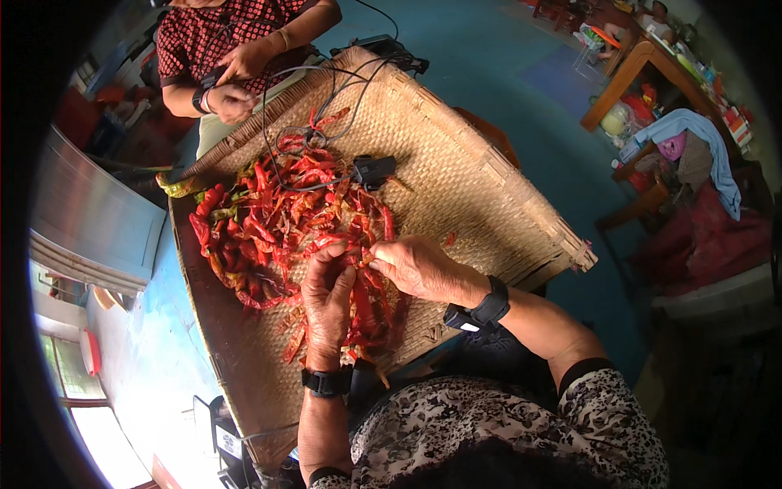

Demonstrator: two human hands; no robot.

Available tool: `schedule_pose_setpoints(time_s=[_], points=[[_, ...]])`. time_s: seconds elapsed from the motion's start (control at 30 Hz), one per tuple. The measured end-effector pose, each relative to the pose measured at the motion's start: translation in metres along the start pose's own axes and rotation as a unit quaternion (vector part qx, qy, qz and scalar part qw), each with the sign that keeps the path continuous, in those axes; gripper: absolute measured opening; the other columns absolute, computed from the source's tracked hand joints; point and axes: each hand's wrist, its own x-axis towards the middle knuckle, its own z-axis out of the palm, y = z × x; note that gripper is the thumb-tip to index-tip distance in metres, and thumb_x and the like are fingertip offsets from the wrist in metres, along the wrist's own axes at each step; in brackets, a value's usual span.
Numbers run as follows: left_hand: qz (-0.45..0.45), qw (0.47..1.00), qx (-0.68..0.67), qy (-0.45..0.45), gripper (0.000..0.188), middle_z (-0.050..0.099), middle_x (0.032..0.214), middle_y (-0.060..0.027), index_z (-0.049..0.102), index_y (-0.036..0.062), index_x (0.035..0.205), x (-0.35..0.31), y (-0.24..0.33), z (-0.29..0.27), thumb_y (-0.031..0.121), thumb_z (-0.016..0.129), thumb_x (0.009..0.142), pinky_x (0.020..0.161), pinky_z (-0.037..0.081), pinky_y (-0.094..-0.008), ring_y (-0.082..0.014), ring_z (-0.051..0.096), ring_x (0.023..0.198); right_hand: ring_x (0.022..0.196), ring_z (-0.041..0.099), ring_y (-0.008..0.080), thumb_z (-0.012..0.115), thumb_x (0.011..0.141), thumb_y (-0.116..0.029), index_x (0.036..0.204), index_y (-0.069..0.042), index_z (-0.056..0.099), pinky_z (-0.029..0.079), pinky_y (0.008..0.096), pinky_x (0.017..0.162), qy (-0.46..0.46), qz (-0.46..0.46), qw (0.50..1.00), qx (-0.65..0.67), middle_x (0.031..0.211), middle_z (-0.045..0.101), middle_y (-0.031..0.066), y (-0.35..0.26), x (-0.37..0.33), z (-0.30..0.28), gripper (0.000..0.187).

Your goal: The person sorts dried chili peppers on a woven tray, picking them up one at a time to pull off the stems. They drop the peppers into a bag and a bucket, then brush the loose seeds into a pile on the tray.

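Note:
A heap of red chili peppers [314,191], some wrinkled and a few partly green, lies on a woven bamboo tray [456,163]. Over the near side of the heap, my left hand [326,293] is closed with thumb and fingers around a red chili pepper [355,254]. From the right, my right hand [422,270] pinches at the same pepper's end, close to the left fingertips. The fingers hide part of the pepper, so its stem is hard to make out. More chili peppers lie right under both hands.
Black cables [273,143] and a small black box [375,171] rest on the heap and tray. Across the tray another person's hands [236,85] are close together. A wooden frame [643,61] and a chair draped with a blue cloth [692,134] stand at the right.

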Motion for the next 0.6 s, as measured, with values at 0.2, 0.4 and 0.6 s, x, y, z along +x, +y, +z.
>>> schedule_pose_setpoints(time_s=[0.2, 0.4, 0.6], points=[[-0.04, 0.967, 0.248, -0.054, 0.042, 0.064, 0.101, -0.0031, 0.052, 0.0071, 0.124, 0.001, -0.003, -0.001, -0.006, 0.056, 0.085, 0.078, 0.049, -0.0261, -0.0119, 0.059, 0.093, 0.047, 0.052, 0.0235, 0.061, 0.09, -0.016, 0.072, -0.006, 0.044, 0.041, 0.0362, 0.044, 0.024, -0.052, 0.993, -0.101, 0.056, 0.045, 0.0095, 0.002, -0.005, -0.02, 0.027], [-0.028, 0.953, 0.3, -0.021, 0.03, 0.062, 0.095, -0.0027, 0.058, 0.005, 0.117, 0.0, -0.008, 0.0, -0.001, 0.055, 0.088, 0.078, 0.049, -0.026, -0.0106, 0.058, 0.089, 0.044, 0.041, 0.0084, 0.056, 0.092, -0.01, 0.077, -0.01, 0.05, 0.038, 0.0218, 0.036, 0.191, -0.042, 0.978, -0.079, 0.056, 0.043, -0.0019, 0.013, 0.004, -0.06, 0.016], [0.005, 0.971, 0.236, 0.045, 0.017, 0.063, 0.09, -0.002, 0.061, 0.0005, 0.105, -0.003, 0.0, -0.013, -0.001, 0.056, 0.089, 0.077, 0.048, -0.0244, -0.009, 0.057, 0.083, 0.057, 0.06, 0.0243, 0.05, 0.097, -0.022, 0.082, -0.003, 0.051, 0.045, 0.0363, 0.052, 0.398, 0.063, 0.89, -0.214, 0.067, 0.062, 0.0111, 0.026, 0.017, -0.15, 0.024]])
